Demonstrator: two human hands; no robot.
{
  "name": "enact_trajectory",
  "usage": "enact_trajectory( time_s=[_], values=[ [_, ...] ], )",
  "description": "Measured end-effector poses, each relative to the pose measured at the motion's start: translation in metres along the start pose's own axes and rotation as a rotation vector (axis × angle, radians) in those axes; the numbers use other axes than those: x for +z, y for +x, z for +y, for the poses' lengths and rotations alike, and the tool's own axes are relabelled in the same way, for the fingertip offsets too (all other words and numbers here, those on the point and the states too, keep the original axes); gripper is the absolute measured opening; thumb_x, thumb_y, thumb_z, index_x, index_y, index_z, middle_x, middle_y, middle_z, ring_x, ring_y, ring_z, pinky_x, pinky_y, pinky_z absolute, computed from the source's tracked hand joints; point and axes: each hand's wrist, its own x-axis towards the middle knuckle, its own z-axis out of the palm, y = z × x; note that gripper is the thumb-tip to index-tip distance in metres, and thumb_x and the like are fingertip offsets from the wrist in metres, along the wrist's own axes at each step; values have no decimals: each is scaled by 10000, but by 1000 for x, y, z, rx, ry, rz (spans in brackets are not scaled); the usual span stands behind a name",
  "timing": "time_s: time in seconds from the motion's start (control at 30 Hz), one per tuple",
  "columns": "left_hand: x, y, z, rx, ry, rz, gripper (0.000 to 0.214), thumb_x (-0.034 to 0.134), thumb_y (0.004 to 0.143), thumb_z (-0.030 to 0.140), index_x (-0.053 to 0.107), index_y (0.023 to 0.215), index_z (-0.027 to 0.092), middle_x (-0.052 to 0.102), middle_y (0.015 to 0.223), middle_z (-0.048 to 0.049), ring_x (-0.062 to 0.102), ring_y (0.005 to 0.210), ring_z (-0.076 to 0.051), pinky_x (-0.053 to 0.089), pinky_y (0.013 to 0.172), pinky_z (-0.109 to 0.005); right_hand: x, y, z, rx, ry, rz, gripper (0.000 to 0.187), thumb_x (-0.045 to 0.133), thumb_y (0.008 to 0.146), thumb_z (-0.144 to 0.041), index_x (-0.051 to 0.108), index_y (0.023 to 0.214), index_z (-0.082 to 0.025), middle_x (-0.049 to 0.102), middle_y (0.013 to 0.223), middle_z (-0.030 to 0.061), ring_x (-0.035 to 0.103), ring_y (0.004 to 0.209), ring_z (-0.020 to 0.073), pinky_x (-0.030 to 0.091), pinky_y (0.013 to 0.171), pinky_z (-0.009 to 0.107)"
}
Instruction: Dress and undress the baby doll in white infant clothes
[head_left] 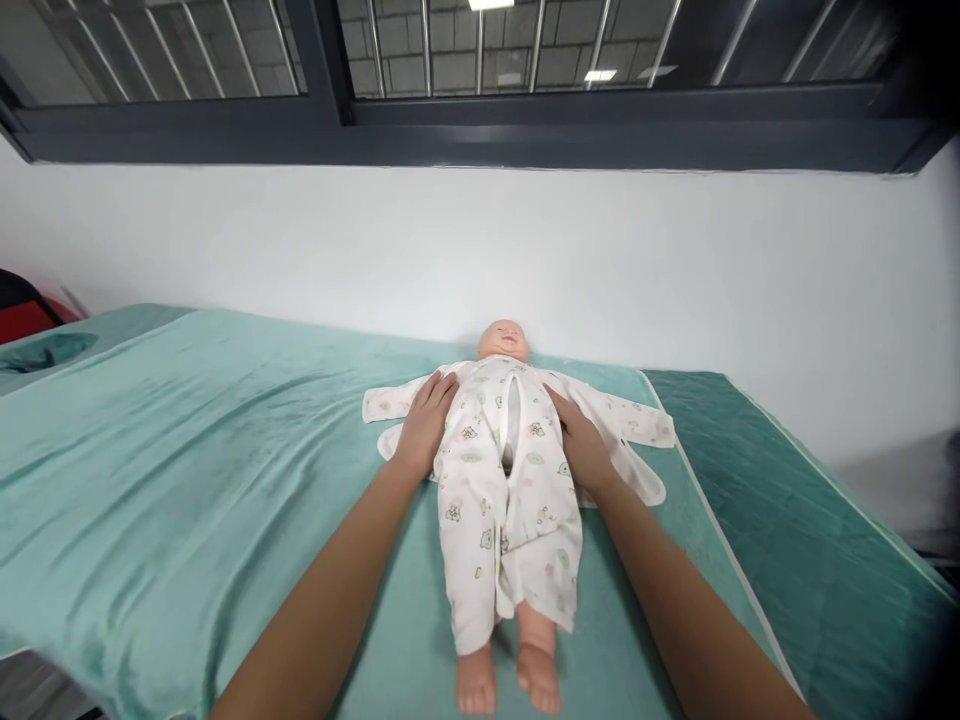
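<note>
A baby doll (503, 341) lies on its back with its head toward the wall and its bare feet toward me. It wears a white printed top (637, 420), spread out at both sides with the sleeves stretched outward. White printed trousers (469, 500) with a slit at the crotch reach up over its belly. My left hand (429, 420) rests along the doll's left-of-view side, its fingers stretched out on the cloth. On the opposite side, my right hand (583, 440) lies against the trousers' upper edge, fingers extended and partly hidden by the cloth.
A light green sheet (187, 450) with wrinkles covers the surface under the doll. To the right lies a darker green cloth (757, 480). Behind stand a white wall (300, 250) and a dark-framed window with bars. A red and black item (26, 310) sits at far left.
</note>
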Motion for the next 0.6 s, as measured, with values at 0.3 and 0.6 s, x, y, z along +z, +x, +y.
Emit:
enact_trajectory(
  time_s=[0.3, 0.6],
  values=[
    [-12, 0, 23, -142, 311, 35, 221, 484, 896, 151, 638, 1037, 223, 621, 1189, -117, 507, 1119, -293, 463, 890, -428, 5, 9, 2, 251, -5, 139, 302, 502, 809, -291, 726, 1006, -244, 740, 1029, 60, 670, 970, 274, 503, 882, 425],
    [-8, -1, 28, -403, -376, 42, 93, 591, 783, 214, 623, 870, 227, 696, 797, -64, 632, 819, -272, 466, 793, -379, -3, 14, -22, 323, 172, 20, 329, 591, 755, -330, 757, 1012, -210, 754, 992, 60, 677, 897, 290, 532, 798, 393]
  ],
)
